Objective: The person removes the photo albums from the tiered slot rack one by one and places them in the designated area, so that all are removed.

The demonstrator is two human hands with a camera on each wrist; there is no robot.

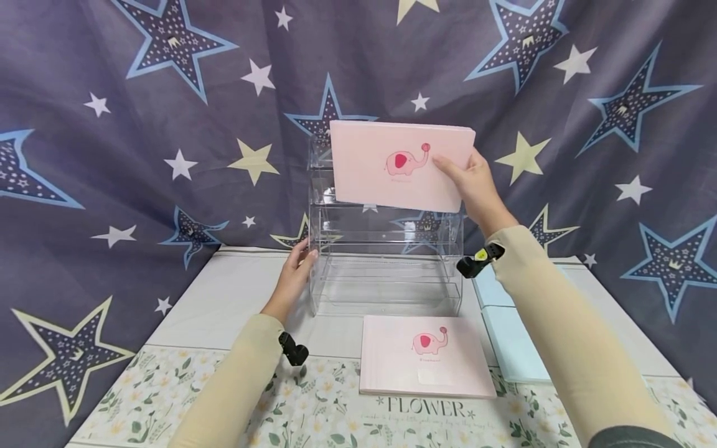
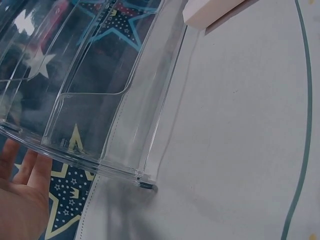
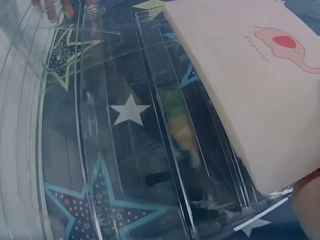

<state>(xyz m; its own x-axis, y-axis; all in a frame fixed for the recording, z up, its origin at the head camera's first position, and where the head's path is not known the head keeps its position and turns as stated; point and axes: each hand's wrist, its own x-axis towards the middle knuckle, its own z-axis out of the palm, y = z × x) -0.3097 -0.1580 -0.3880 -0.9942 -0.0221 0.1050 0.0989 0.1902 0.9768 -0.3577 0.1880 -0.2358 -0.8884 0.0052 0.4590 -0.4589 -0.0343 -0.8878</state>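
Note:
My right hand [image 1: 478, 190] pinches a pink notebook [image 1: 364, 165] with an elephant printed on its cover, thumb on the front and fingers behind. The notebook is upright, slightly tilted, before the upper tiers of a clear plastic tiered rack [image 1: 386, 305]; its elephant cover also shows in the right wrist view. My left hand [image 1: 294, 270] touches the rack's left side, and its fingers [image 2: 37, 172] lie against the clear side panel in the left wrist view. In front of the rack lies a second pink elephant notebook [image 1: 392, 361], flat on the table.
Light blue notebooks [image 1: 515, 342] lie on the table at the right, partly hidden by my right forearm. A floral mat [image 1: 313, 404] lettered FLOWER covers the table's front part. Behind the rack hangs a dark star-patterned curtain [image 1: 218, 118].

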